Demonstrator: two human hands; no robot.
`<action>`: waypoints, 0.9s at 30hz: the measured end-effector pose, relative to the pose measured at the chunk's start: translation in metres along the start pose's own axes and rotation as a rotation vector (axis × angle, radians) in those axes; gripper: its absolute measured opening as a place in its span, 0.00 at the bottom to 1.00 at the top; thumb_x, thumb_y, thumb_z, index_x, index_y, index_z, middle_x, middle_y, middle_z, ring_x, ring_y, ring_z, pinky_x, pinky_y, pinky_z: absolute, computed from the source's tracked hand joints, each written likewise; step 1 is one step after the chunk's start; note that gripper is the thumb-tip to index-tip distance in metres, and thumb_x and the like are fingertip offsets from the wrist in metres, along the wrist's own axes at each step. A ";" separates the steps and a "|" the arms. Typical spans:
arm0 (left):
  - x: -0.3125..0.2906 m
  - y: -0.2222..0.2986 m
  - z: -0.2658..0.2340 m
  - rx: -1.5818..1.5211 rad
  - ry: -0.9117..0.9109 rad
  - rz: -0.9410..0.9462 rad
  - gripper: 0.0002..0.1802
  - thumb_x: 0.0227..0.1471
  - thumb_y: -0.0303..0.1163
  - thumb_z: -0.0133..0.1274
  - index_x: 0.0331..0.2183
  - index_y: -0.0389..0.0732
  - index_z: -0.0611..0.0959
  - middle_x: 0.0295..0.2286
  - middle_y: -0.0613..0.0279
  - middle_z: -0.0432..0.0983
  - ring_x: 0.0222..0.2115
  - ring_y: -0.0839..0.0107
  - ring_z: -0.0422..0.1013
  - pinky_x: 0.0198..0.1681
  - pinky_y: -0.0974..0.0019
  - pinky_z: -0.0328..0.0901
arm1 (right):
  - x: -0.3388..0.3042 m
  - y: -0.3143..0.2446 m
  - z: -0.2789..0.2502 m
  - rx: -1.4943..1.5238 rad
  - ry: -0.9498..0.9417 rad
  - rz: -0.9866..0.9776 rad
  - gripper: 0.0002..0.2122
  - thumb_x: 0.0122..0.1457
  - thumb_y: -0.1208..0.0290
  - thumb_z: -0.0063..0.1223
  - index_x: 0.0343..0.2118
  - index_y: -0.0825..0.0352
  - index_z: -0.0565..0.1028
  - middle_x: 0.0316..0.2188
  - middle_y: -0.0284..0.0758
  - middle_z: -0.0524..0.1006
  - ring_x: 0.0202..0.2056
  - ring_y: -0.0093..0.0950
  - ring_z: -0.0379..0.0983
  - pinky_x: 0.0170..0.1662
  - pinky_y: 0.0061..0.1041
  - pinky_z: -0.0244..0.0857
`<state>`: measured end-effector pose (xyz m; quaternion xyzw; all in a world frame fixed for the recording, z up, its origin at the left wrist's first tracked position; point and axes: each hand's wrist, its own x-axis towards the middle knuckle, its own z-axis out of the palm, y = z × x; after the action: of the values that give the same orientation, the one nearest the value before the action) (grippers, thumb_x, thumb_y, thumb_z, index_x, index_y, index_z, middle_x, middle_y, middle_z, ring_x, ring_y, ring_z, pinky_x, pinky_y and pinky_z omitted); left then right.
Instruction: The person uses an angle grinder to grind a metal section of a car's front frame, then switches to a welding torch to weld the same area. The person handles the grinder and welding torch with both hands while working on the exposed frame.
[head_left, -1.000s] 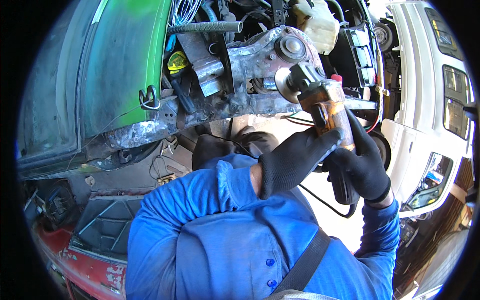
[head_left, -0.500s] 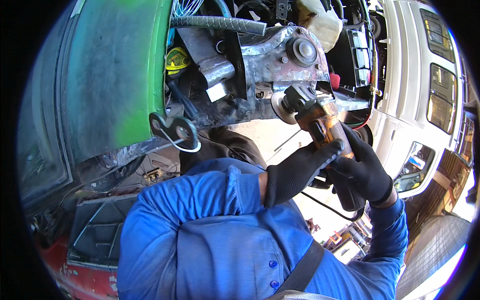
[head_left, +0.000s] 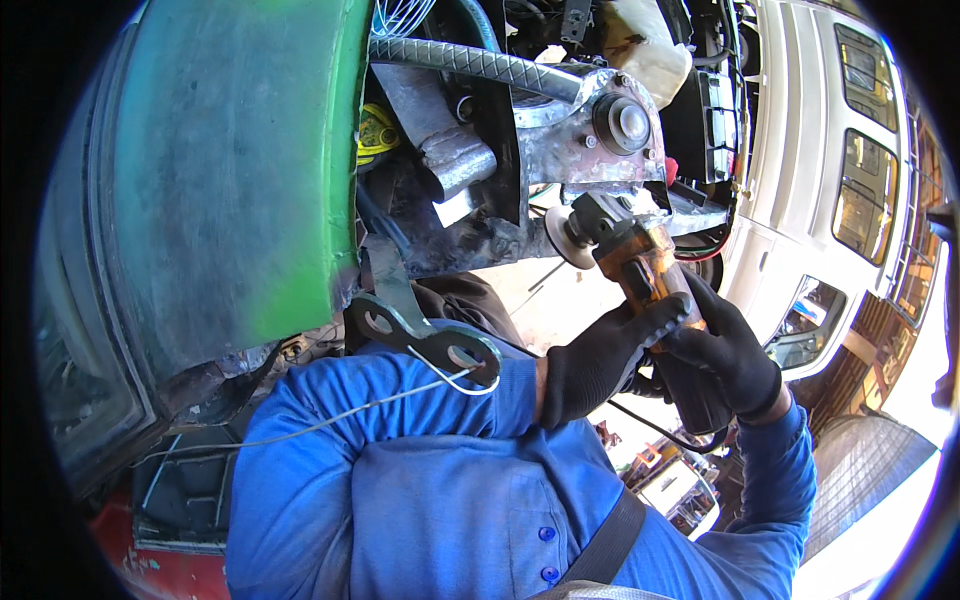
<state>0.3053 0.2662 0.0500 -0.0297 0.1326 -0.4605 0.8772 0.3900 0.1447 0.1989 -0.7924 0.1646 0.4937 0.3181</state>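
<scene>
Blue cloth fills the near view for me: soft creased shirt [head_left: 440, 500], 2 round buttons, flat woven black strap [head_left: 605, 545] slanting across. Dark bracket [head_left: 415, 338], a steel plate w/ 2 round holes & rounded lobes, shows in front of the L sleeve [head_left: 400, 392]; can't tell if they touch. Thin pale wire [head_left: 330, 416] goes thru one hole & trails off L.

Just beyond, I've got both hands closed on the grinder [head_left: 652, 272], out front & R of centre, tilted w/ head up-L & butt down-R. Its casing is worn orange-brown, approx cylindrical; head & rear grip blackish; disc [head_left: 567, 240] thin, round, pale grey. L hand [head_left: 605, 368], in matte black knit glove, comes in from the L, wrist low, fingers laid over the mid casing. R hand [head_left: 738, 358], same glove, wraps the body from the R side, forearm rising fr below, elbow bent. Black cable [head_left: 655, 430] loops off the butt.

Disc sits nr the lower edge of the frame [head_left: 560, 150]: scuffed bare metal, blotchy, curved top, w/ a round stepped hub [head_left: 628, 122]. Can't tell if disc touches it. L of that, I see a smooth green panel [head_left: 250, 200], paint cloudy & patchy. Ribbed grey hose [head_left: 470, 62] crosses above; cream plastic tank [head_left: 650, 55] behind, lumpy. Farthest R: white van [head_left: 785, 150], ribbed sheet metal, dark windows.
</scene>
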 end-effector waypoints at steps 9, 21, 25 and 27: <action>-0.002 0.009 -0.003 0.008 -0.005 0.018 0.43 0.64 0.67 0.61 0.62 0.40 0.77 0.46 0.55 0.83 0.45 0.64 0.84 0.48 0.53 0.82 | 0.006 -0.011 0.005 0.075 -0.014 0.042 0.39 0.64 0.57 0.67 0.75 0.67 0.64 0.57 0.38 0.78 0.51 0.27 0.78 0.53 0.32 0.77; -0.006 0.014 0.000 0.149 0.029 -0.005 0.47 0.62 0.72 0.59 0.58 0.35 0.78 0.41 0.52 0.84 0.39 0.63 0.86 0.40 0.55 0.85 | -0.003 0.000 0.017 0.296 0.031 0.012 0.38 0.67 0.61 0.63 0.76 0.69 0.62 0.58 0.39 0.78 0.55 0.28 0.77 0.59 0.31 0.74; -0.009 0.014 0.002 0.158 0.100 -0.048 0.49 0.61 0.73 0.59 0.57 0.34 0.78 0.40 0.52 0.83 0.38 0.62 0.86 0.40 0.54 0.85 | 0.000 0.005 0.018 0.336 0.002 0.006 0.38 0.68 0.60 0.64 0.76 0.68 0.61 0.57 0.39 0.78 0.54 0.27 0.79 0.58 0.31 0.75; -0.009 0.016 0.002 0.143 0.086 -0.027 0.49 0.61 0.73 0.59 0.57 0.33 0.78 0.41 0.51 0.83 0.38 0.61 0.86 0.40 0.54 0.85 | 0.002 0.004 0.016 0.347 -0.022 0.015 0.38 0.68 0.60 0.64 0.76 0.68 0.61 0.57 0.39 0.79 0.54 0.27 0.79 0.58 0.32 0.75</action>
<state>0.3139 0.2822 0.0511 0.0511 0.1367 -0.4814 0.8643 0.3775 0.1525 0.1910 -0.7188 0.2499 0.4690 0.4483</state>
